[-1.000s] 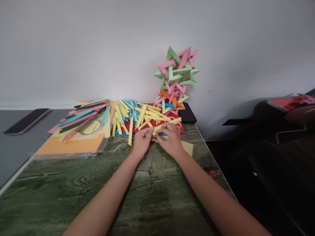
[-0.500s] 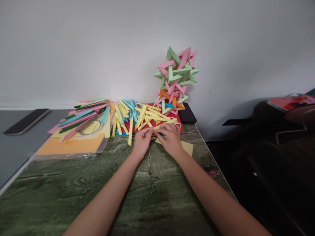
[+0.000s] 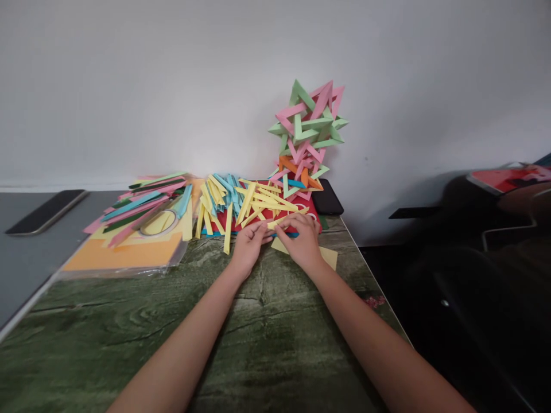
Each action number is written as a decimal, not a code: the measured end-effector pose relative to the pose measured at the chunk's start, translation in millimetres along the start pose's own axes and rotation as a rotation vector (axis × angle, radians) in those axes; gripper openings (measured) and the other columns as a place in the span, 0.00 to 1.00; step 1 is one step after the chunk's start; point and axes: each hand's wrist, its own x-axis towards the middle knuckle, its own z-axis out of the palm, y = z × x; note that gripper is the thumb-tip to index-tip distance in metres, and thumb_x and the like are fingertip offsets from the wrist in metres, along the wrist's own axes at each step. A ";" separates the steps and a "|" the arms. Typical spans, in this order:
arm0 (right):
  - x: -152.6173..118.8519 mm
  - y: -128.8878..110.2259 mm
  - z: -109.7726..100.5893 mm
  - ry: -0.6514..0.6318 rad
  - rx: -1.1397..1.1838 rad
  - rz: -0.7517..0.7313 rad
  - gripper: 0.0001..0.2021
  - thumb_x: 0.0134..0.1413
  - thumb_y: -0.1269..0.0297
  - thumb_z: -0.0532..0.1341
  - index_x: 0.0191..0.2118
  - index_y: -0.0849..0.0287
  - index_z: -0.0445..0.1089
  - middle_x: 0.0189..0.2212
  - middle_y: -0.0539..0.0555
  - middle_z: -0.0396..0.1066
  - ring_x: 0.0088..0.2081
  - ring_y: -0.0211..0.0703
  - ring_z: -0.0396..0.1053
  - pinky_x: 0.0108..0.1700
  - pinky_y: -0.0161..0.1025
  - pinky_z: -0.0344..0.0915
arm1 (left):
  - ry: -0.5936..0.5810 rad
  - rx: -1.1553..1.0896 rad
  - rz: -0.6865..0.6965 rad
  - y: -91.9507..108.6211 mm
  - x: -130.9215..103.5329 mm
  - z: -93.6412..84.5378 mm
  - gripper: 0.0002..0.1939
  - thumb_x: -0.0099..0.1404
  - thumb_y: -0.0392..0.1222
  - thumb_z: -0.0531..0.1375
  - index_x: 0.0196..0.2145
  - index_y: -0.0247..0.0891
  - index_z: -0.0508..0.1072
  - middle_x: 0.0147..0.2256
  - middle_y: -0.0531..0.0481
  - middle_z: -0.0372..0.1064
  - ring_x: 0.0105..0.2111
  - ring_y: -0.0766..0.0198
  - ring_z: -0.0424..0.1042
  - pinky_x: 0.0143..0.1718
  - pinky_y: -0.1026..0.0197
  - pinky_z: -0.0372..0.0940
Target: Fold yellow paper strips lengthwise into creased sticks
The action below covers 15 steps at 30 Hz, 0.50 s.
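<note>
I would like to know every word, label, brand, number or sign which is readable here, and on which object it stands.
No text can be read.
White curved marks on the red sheet: partly covered; I cannot tell if they are lettering.
Red picture at right: too blurred.
Phone at left: no lettering visible.
Yellow strip in the left hand and right hand: none visible.

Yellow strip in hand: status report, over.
Left hand and right hand both gripping yellow strip. Closest clutter: loose yellow strips piled just beyond. Pale yellow sheet partly hidden by right hand.
</note>
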 end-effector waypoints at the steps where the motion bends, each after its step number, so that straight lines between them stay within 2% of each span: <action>1: 0.1 -0.1 0.0 0.001 0.002 0.007 0.07 0.45 0.60 0.59 0.22 0.56 0.67 0.29 0.49 0.69 0.38 0.44 0.62 0.44 0.44 0.49 | 0.001 -0.001 -0.001 0.3 -0.2 0.4 0.16 0.52 0.49 0.60 0.35 0.36 0.73 0.33 0.46 0.73 0.35 0.62 0.72 0.39 0.61 0.65; 9: 0.6 -0.6 -0.4 0.009 0.020 0.030 0.08 0.44 0.59 0.60 0.21 0.56 0.67 0.29 0.49 0.70 0.37 0.44 0.63 0.44 0.43 0.49 | -0.032 0.014 0.032 0.0 -2.2 2.7 0.20 0.49 0.45 0.62 0.40 0.35 0.71 0.36 0.45 0.73 0.37 0.61 0.71 0.42 0.59 0.64; 15: 1.5 0.9 -0.2 -0.008 0.015 0.047 0.07 0.45 0.60 0.60 0.22 0.56 0.68 0.30 0.49 0.70 0.38 0.44 0.62 0.44 0.43 0.49 | -0.038 0.018 0.034 -3.6 0.0 0.2 0.19 0.51 0.43 0.61 0.42 0.36 0.71 0.36 0.46 0.73 0.35 0.64 0.71 0.39 0.63 0.65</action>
